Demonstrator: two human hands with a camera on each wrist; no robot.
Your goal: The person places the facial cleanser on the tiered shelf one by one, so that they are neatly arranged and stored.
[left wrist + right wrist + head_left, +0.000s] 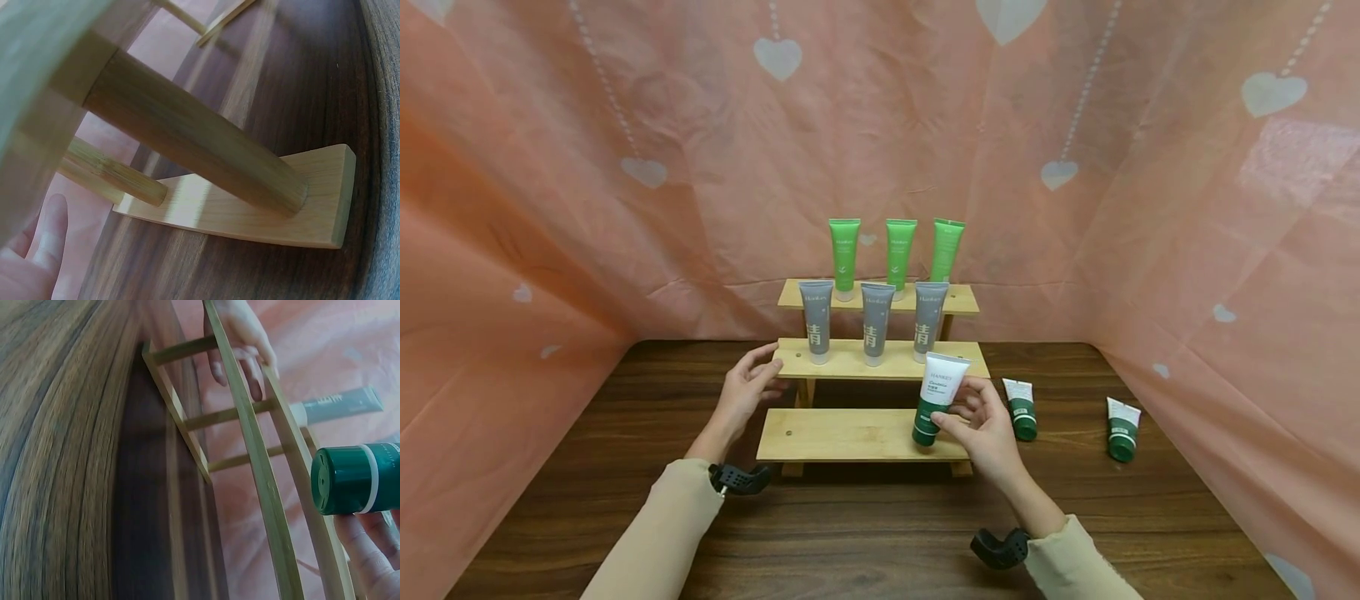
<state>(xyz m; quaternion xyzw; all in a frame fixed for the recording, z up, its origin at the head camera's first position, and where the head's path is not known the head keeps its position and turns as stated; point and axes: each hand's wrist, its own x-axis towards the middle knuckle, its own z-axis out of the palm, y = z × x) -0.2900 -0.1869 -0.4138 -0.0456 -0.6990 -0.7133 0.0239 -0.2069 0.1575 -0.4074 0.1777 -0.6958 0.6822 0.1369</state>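
Note:
In the head view my right hand [992, 433] pinches a white and green squeeze tube [942, 387] between thumb and fingers. The tube is upright, slightly tilted, its green cap over the right part of the lowest shelf [842, 435]. In the right wrist view the green cap [344, 481] appears apart from the wooden rack [250, 444]. My left hand [747, 387] is at the left end of the middle shelf [846, 367], fingers loosely bent, fingertips at its edge. Only the thumb and part of that hand [44, 256] show in the left wrist view.
Several grey tubes [874, 321] stand on the middle shelf, and green tubes [899, 250] on the top shelf [872, 304]. Two white and green tubes, one nearer [1021, 408] and one farther right [1123, 429], lie on the brown table [880, 533]. A pink curtain [715, 167] surrounds the table.

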